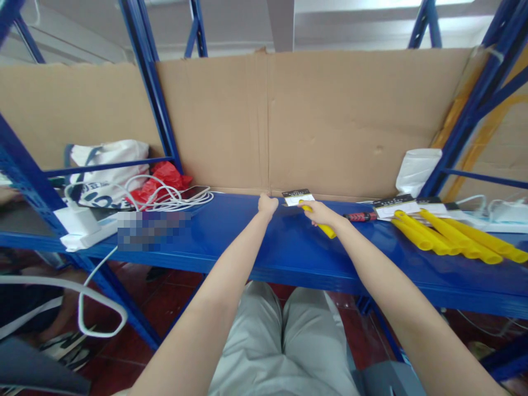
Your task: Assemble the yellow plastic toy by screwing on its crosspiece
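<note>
Near the back of the blue shelf, my right hand (317,213) is closed around a yellow tube (328,230). A black-and-white card (297,197) sits at the tube's far end, just beyond my fingers. To the left of the card, my left hand (268,205) is held with its fingers closed, close to the cardboard; whatever may be in it is too small to make out. Several more yellow tubes (462,239) with black-and-white cards (395,207) lie at the right. A red and black tool (362,216) rests between them and my right hand.
Brown cardboard (355,121) stands behind the blue shelf (231,231). Left are white cables (165,195), a red bag (163,179), a white bag (119,154) and a power strip (97,234). A white pouch (417,169) leans at right. Blue posts flank the shelf.
</note>
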The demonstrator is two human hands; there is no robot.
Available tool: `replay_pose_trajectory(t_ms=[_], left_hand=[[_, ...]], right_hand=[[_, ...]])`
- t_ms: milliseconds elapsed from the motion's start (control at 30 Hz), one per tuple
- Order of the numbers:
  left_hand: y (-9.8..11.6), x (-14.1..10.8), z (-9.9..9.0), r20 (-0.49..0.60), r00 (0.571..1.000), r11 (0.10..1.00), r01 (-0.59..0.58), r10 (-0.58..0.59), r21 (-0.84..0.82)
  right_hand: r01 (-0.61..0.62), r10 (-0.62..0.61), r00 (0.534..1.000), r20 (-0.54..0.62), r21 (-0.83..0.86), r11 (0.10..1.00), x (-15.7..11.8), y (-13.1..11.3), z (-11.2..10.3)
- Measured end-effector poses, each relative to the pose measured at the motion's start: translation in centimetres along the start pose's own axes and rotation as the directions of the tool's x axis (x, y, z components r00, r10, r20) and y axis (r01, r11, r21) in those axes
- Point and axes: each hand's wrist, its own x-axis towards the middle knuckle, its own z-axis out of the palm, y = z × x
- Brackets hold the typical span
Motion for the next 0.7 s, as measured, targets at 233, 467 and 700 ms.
replay_pose_trajectory(t_ms=[233, 467, 700], left_hand=[[-2.8, 0.8, -6.8, -0.131, 0.984, 0.734, 0.002, 0.118, 0.679], [-6.6, 2.1, -11.0, -0.309, 0.951, 0.660, 0.219, 0.021, 0.719], [-7.8, 2.8, -12.9, -0.352, 0.936, 0.756, 0.215, 0.021, 0.618]], right_hand=[[-0.041, 0.040, 0.999, -0.013, -0.070, 0.997, 0.0, 0.2, -0.2], [-0.019, 0.019, 1.000, -0.013, -0.062, 0.998, -0.3, -0.1, -0.2], [0.021, -0.022, 0.999, -0.034, -0.028, 0.999, 0.0, 0.5, -0.1]])
